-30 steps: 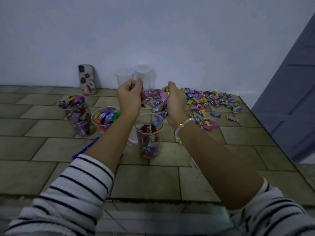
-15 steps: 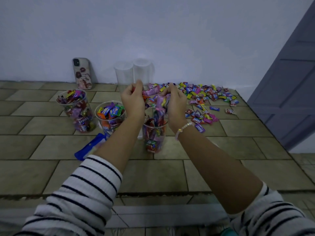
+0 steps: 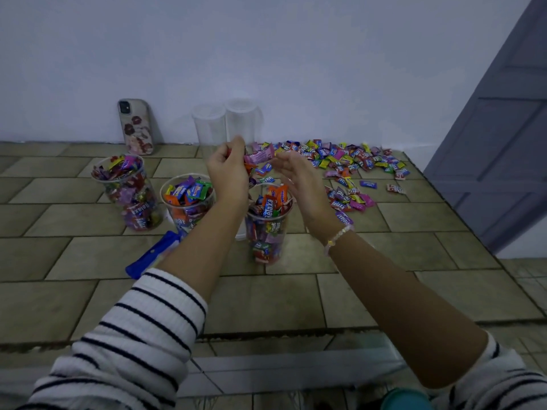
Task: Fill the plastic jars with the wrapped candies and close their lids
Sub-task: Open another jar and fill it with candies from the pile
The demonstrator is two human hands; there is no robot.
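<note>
left hand [image 3: 228, 173]: fingers curl over candies [image 3: 260, 156]; their count hidden;
blue packet [image 3: 148, 257]: partly behind the left forearm [image 3: 201, 247];
teal thing [image 3: 404, 399]: five o'clock, cut by bottom edge;
door [image 3: 503, 143]: three o'clock, cut by right edge

White sleeves [image 3: 142, 329] with thin dark stripes pushed up, pale beaded bracelet [image 3: 337, 238] on right wrist

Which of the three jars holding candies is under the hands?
The rightmost jar, between both wrists; the middle jar and leftmost jar stand left of the left hand.
</note>
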